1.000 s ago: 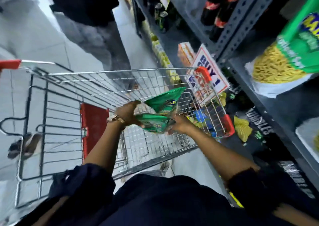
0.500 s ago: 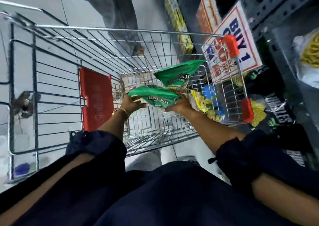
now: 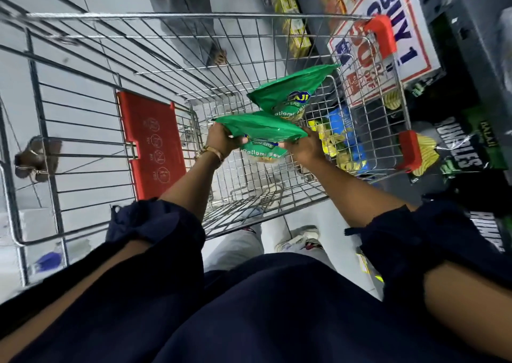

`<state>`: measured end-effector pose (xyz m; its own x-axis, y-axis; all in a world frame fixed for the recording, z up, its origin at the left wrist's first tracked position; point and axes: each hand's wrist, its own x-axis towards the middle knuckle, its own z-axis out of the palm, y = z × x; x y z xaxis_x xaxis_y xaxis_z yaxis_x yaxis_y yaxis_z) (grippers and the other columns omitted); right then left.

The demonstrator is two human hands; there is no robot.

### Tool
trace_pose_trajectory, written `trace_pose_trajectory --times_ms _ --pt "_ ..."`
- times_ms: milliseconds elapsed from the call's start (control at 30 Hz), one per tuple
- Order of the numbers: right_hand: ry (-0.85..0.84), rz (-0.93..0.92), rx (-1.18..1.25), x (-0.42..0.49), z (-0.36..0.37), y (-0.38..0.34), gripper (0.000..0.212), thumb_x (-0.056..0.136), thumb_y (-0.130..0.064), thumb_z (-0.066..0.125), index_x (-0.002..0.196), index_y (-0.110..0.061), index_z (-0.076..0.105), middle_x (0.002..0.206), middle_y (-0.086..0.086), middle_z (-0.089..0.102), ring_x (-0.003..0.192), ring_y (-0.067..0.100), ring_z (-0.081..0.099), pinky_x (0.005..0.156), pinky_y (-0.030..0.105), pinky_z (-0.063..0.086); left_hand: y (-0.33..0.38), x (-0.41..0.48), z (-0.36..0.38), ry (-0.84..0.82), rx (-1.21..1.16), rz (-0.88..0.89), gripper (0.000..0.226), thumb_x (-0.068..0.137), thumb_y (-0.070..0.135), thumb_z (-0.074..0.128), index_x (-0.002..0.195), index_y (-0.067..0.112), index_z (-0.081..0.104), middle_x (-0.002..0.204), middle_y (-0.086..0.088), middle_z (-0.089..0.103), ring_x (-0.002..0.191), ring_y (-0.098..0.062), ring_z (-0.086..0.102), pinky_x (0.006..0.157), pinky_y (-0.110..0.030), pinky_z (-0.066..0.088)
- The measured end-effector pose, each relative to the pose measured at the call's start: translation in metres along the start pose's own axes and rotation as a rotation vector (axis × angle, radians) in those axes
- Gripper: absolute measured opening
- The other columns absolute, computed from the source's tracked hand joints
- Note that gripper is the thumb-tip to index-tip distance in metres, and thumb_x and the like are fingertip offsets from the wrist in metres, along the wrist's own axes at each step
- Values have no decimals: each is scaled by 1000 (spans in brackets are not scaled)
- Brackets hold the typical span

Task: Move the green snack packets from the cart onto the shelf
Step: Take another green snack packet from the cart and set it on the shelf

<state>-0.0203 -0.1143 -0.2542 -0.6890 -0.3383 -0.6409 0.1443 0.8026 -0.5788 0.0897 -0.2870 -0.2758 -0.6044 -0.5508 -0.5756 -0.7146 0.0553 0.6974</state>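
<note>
hands, left (image 3: 220, 140) and right (image 3: 303, 147), grip a green packet (image 3: 260, 127) inside the cart rim (image 3: 194, 16), below it.

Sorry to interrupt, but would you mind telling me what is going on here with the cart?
A person is leaning over a wire shopping cart and gripping two green snack packets inside it, the left hand and right hand at either end of the nearer one. The packets are not yet on the shelf. More packets, yellow and blue, show through the cart's mesh.

Glossy plastic packets (image 3: 263, 129), metal wire cart (image 3: 194, 16)
</note>
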Motion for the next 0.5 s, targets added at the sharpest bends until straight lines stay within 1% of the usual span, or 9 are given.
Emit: trace_pose_trajectory --times_ms 67,100,167,200,300,367,400,467,500 --pt "17 -12 17 -3 -7 5 56 79 -25 78 125 3 61 124 20 66 115 32 64 96 34 52 7 -8 -2 15 43 23 39 74 2 78 109 -6 63 112 -22 70 97 -26 68 81 -48 59" --pt "21 -19 14 -9 -14 5 57 76 -26 81 123 2 63 121 21 67 111 31 66 94 42 55 12 -16 -3 8 62 28 38 74 5 78 109 -5 64 111 -21 71 94 -25 68 73 -43 60" --pt "42 -59 18 -24 -28 3 52 76 -21 82 120 1 66 119 21 70 106 28 67 91 46 56 24 -27 -4 -42 111 56 40 74 11 79 109 -2 65 109 -18 72 89 -23 68 63 -30 56" --pt "61 -85 47 -29 -34 3 49 76 -16 81 119 2 66 119 21 70 106 25 67 92 45 56 31 -33 -6 -56 133 92 41 74 15 80 109 0 65 108 -17 72 88 -23 68 65 -30 55" --pt "155 -155 184 -63 -61 2 42 75 -7 80 115 2 68 112 18 72 102 22 67 91 42 55 63 -55 -12 -46 232 274 38 72 25 82 102 5 70 99 -15 75 79 -26 69 71 -43 59" --pt "232 -179 260 -85 -78 4 32 74 -13 81 104 -3 73 100 16 75 95 25 70 84 45 57 91 -67 -15 -61 253 399 33 73 26 82 98 6 73 95 -15 76 73 -24 69 70 -38 58" --pt "276 -196 302 -94 -87 7 22 74 -18 81 90 -5 75 89 16 76 86 26 73 80 50 58 107 -75 -14 -81 276 456 34 73 28 81 99 7 73 95 -14 76 73 -21 67 70 -34 56" --pt "362 -184 407 -114 -107 9 30 73 -22 82 65 2 65 64 14 72 63 21 69 68 60 59 138 -89 -14 -147 241 528 44 68 37 80 103 11 72 98 -12 76 78 -23 71 74 -40 59" --pt "415 -187 450 -125 -120 7 41 71 -24 83 64 9 60 59 17 66 58 20 65 62 60 58 155 -95 -13 -177 218 562 49 65 38 79 105 11 71 99 -12 76 83 -27 72 75 -46 59"
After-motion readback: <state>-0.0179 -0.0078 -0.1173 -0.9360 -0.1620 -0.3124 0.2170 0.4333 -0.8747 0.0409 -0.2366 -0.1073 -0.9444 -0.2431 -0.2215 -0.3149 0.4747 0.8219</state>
